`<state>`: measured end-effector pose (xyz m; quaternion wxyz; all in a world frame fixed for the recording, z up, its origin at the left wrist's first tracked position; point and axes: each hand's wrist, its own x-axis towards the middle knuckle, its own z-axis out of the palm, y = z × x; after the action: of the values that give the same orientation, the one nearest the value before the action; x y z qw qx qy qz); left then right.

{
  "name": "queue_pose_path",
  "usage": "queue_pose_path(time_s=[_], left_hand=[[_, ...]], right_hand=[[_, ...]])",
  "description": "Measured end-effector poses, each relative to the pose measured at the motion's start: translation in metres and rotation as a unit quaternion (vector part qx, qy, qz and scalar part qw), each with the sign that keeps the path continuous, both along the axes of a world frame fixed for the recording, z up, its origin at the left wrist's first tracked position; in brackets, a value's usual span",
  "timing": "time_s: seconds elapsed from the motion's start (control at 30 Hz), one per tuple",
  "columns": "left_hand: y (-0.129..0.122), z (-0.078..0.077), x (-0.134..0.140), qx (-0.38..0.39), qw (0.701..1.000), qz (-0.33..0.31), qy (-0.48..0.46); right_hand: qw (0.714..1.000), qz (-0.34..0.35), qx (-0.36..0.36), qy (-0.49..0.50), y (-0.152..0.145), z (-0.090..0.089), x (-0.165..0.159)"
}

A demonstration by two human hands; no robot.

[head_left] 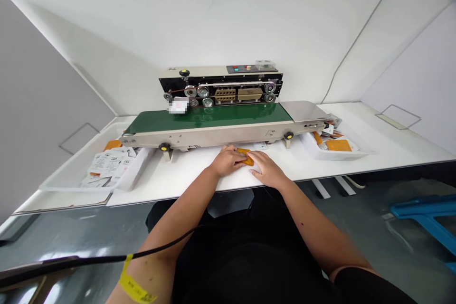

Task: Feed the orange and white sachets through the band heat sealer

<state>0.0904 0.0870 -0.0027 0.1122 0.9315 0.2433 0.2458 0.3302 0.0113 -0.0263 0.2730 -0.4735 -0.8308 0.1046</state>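
At the front of the white table, my left hand [228,160] lies curled over the left side of a small flat orange packet [246,157]. From the right, my right hand [268,169] holds the same packet, its fingers along the edge and its thumb lower down. Fingers cover much of the packet, so its full outline is hidden. Just behind my hands stands a band sealing machine with a green conveyor belt [228,116]. A small white packet [178,105], partly blurred, is at the belt's left end by the rollers.
A white bin [133,180] on the left holds white printed packets and some orange ones. Another white bin [331,156] on the right contains more packets. Partly under the conveyor lies a white printed piece [259,146]. A blue stool [423,209] stands at lower right.
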Motion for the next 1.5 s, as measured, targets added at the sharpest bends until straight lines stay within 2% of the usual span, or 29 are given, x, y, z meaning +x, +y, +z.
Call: queue_pose_path(time_s=[0.17,0.27,0.33,0.4,0.5,0.63,0.7,0.8,0.9,1.0,1.13,1.2,1.27,1.4,1.5], left_hand=[[0.003,-0.002,0.001,0.048,0.998,-0.013,-0.033],[0.003,-0.003,0.002,0.06,0.995,0.02,-0.076],[0.003,-0.003,0.001,0.05,0.989,0.061,-0.124],[0.002,-0.002,0.0,0.025,0.981,0.1,-0.166],[0.002,-0.002,-0.001,-0.041,0.969,0.129,-0.208],[0.0,-0.004,-0.002,-0.206,0.941,0.078,-0.257],[-0.002,-0.002,-0.002,-0.261,0.928,0.041,-0.264],[-0.004,0.002,0.0,-0.292,0.919,0.01,-0.263],[-0.005,0.006,0.001,-0.289,0.918,0.01,-0.27],[-0.006,0.006,0.001,-0.285,0.918,0.015,-0.274],[-0.006,0.005,0.0,-0.338,0.908,-0.02,-0.249],[-0.006,0.004,0.0,-0.358,0.907,-0.017,-0.222],[-0.007,0.004,0.001,-0.383,0.901,-0.016,-0.205],[-0.01,0.006,0.003,-0.444,0.87,-0.042,-0.209],[-0.011,0.008,0.003,-0.448,0.867,-0.036,-0.214]], right_hand=[[1.0,-0.02,-0.01,0.01,0.002,-0.004,-0.003],[0.996,-0.054,0.001,0.069,0.004,-0.005,0.001],[0.986,-0.108,0.015,0.128,0.009,-0.005,0.002],[0.969,-0.151,0.014,0.195,0.014,-0.003,-0.001],[0.94,-0.15,-0.036,0.304,0.022,-0.001,-0.016],[0.882,-0.099,-0.122,0.444,0.028,0.001,-0.039],[0.855,-0.082,-0.148,0.49,0.03,0.0,-0.043],[0.833,-0.079,-0.17,0.52,0.03,-0.003,-0.042],[0.821,-0.084,-0.178,0.536,0.027,-0.003,-0.037],[0.819,-0.097,-0.187,0.534,0.024,-0.001,-0.035],[0.852,-0.077,-0.254,0.451,0.019,0.003,-0.034],[0.863,-0.076,-0.265,0.425,0.017,0.005,-0.034],[0.86,-0.087,-0.255,0.434,0.016,0.006,-0.033],[0.848,-0.099,-0.236,0.465,0.015,0.005,-0.03],[0.847,-0.096,-0.236,0.467,0.016,0.003,-0.029]])
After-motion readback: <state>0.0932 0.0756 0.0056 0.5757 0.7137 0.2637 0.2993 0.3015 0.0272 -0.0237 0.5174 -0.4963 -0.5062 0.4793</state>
